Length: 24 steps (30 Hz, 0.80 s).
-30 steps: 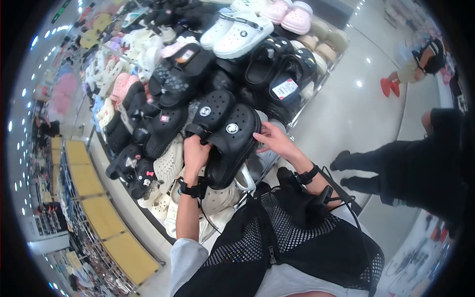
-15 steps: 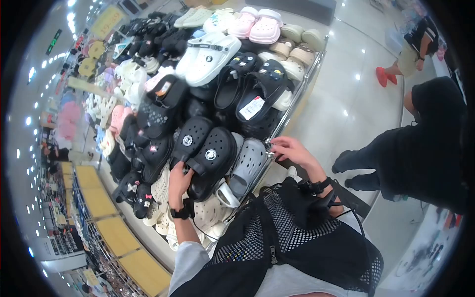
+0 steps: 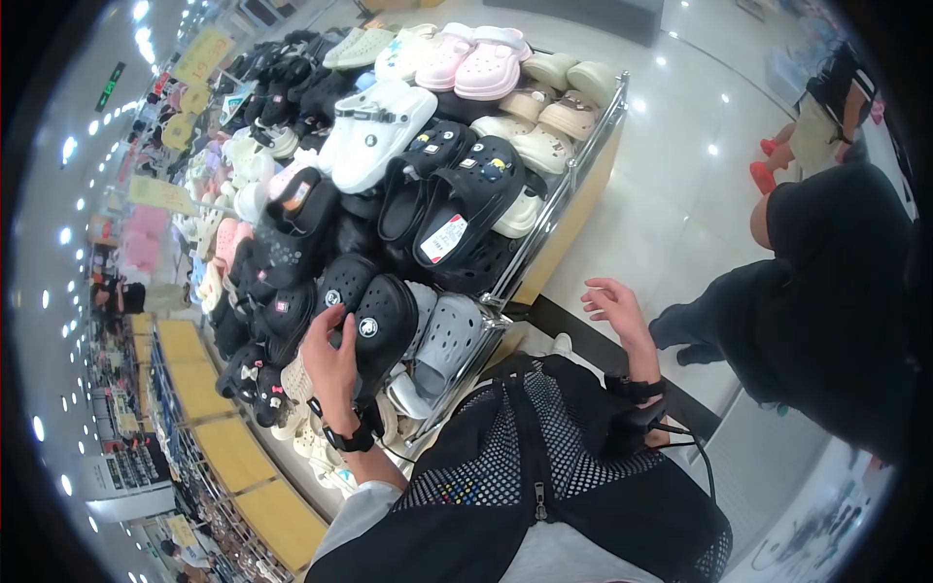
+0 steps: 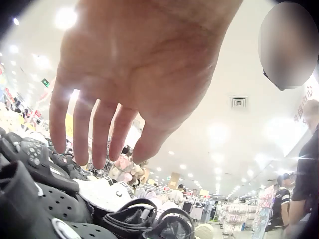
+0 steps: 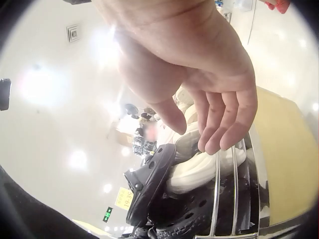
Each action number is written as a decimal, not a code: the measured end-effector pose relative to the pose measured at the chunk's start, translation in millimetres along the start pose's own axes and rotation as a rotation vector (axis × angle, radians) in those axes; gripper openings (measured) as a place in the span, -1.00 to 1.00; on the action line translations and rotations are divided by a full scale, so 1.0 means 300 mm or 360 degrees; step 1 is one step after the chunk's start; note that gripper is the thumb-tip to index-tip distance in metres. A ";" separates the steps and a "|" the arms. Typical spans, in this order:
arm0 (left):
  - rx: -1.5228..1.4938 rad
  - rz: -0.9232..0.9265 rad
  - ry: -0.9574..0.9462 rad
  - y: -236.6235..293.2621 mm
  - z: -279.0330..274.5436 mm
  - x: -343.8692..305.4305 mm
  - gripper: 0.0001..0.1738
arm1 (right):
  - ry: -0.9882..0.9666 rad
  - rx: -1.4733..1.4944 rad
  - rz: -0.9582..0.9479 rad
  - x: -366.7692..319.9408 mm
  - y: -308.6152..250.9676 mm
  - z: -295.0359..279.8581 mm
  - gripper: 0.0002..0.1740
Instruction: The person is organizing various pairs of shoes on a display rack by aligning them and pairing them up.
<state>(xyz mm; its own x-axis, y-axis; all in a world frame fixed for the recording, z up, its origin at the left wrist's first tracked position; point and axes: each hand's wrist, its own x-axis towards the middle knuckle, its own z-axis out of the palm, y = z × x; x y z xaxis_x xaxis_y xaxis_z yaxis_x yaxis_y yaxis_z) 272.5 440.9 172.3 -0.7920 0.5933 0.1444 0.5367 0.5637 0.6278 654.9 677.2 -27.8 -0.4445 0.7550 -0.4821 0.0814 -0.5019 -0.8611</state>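
Note:
A pair of black clogs (image 3: 389, 316) with round white badges sits on the near side of a heaped shoe display. My left hand (image 3: 328, 361) is over this pair, fingertips close to the badges in the head view. In the left wrist view the left hand (image 4: 134, 74) has its fingers extended and nothing between them, above black clogs (image 4: 62, 204). Off the display's right edge, my right hand (image 3: 618, 311) is raised with loosely bent, empty fingers. Perforated grey clogs (image 3: 450, 340) lie just right of the black pair.
Black clogs with a white tag (image 3: 466, 199), a white clog (image 3: 377, 136) and pink clogs (image 3: 486, 63) lie farther back. A metal rail (image 3: 559, 199) edges the display. Someone in dark clothes (image 3: 807, 311) stands at the right. Yellow-topped shelving (image 3: 228, 447) runs along the left.
My left hand has let go of the black clogs, which now rest on the pile. The right hand has moved away from them to the right. The view has shifted.

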 end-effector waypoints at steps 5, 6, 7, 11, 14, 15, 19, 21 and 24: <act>0.0256 0.0339 -0.0123 0.134 0.162 0.063 -0.61 | -0.0078 0.0025 -0.0046 -0.002 -0.010 0.004 -0.63; 0.0352 0.0401 -0.0124 0.166 0.201 0.073 -0.58 | -0.0104 0.0020 -0.0057 -0.001 -0.008 -0.002 -0.63; 0.0366 0.0423 -0.0152 0.201 0.237 0.081 -0.54 | -0.0101 0.0019 -0.0057 0.001 -0.010 -0.011 -0.63; 0.0267 0.0429 -0.0235 0.261 0.395 0.153 -0.44 | -0.0070 -0.0066 -0.0018 0.001 -0.032 -0.072 -0.63; 0.0273 0.0461 -0.0240 0.288 0.498 0.217 -0.38 | -0.0038 -0.0114 -0.0014 0.031 -0.067 -0.132 -0.63; 0.0278 0.0450 -0.0244 0.288 0.526 0.246 -0.36 | -0.0026 -0.0130 -0.0021 0.051 -0.084 -0.154 -0.62; 0.0339 0.0465 -0.0139 0.278 0.647 0.355 -0.31 | 0.0011 -0.0236 -0.0076 0.162 -0.170 -0.223 -0.62; 0.0477 0.0448 -0.0119 0.265 0.684 0.404 -0.29 | 0.0002 -0.0318 -0.0097 0.229 -0.228 -0.244 -0.61; 0.0331 0.0167 -0.0263 0.292 0.669 0.465 -0.36 | -0.0023 -0.0428 -0.0128 0.334 -0.330 -0.283 -0.61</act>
<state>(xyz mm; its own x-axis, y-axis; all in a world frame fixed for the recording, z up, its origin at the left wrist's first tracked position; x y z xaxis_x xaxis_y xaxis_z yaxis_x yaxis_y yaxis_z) 267.4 688.4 94.1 -0.6797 0.7308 0.0631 0.6752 0.5897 0.4431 678.0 838.3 -4.7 -0.4714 0.7808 -0.4100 0.2784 -0.3094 -0.9093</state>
